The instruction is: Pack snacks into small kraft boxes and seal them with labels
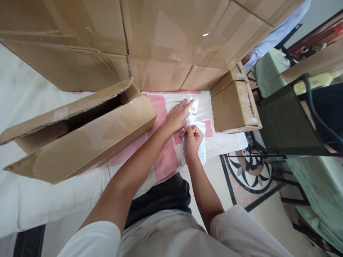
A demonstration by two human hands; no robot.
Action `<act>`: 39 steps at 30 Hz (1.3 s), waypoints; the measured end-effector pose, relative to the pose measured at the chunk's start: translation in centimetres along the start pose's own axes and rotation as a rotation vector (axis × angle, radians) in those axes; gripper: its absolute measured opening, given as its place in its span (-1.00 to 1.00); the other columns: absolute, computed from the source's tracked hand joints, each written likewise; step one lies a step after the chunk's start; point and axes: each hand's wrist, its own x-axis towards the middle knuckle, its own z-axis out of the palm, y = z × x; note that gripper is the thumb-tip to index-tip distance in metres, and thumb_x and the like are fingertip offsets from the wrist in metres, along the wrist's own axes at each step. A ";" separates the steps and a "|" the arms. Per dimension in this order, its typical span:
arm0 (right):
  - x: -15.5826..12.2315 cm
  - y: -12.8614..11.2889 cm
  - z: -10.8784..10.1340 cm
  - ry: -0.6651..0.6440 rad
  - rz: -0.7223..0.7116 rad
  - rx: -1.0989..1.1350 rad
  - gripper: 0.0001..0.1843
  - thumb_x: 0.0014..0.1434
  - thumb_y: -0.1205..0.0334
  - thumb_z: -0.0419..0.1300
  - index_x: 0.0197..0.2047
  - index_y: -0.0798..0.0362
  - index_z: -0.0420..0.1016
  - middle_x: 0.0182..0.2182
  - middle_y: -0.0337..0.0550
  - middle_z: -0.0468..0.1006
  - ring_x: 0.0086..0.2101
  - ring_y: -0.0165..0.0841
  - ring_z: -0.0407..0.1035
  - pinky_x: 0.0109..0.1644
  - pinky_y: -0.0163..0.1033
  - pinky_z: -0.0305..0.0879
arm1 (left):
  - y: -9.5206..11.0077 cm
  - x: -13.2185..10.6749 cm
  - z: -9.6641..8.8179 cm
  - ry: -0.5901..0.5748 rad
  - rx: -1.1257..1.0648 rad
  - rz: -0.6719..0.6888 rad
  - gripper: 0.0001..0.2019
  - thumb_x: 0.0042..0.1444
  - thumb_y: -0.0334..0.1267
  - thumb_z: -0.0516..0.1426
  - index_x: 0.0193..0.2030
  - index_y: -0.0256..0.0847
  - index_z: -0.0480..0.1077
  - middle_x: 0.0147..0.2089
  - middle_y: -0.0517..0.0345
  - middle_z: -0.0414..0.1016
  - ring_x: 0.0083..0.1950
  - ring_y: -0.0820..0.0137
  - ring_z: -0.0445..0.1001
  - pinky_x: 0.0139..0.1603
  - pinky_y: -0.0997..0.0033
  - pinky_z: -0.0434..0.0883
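Note:
My left hand (177, 116) lies flat, fingers stretched out, on a small white packet (193, 108) on the white and pink sheet (227, 142). My right hand (192, 140) is pinched closed just below it, over a sheet of small blue-printed labels (202, 151). What the pinched fingers hold is too small to make out. Both forearms reach forward from my lap.
A long open cardboard box (80, 139) lies at the left. A small closed carton (234, 107) sits to the right of my hands. Large cartons (160, 39) are stacked behind. Another person's light blue sleeve (278, 32) shows at top right, near a dark glass table (286, 125).

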 end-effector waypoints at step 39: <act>-1.0 -0.4 -0.4 0.044 -0.279 -0.048 -0.52 0.31 0.06 0.20 -0.52 0.00 0.08 -0.44 -0.25 0.45 -0.46 -0.42 0.31 -0.28 -0.25 0.30 | 8.0 -3.5 -11.4 -0.131 0.256 0.186 -0.81 0.15 -0.43 0.07 -0.41 -0.20 0.47 -0.30 0.08 0.58 -0.27 0.29 0.50 -0.22 0.25 0.27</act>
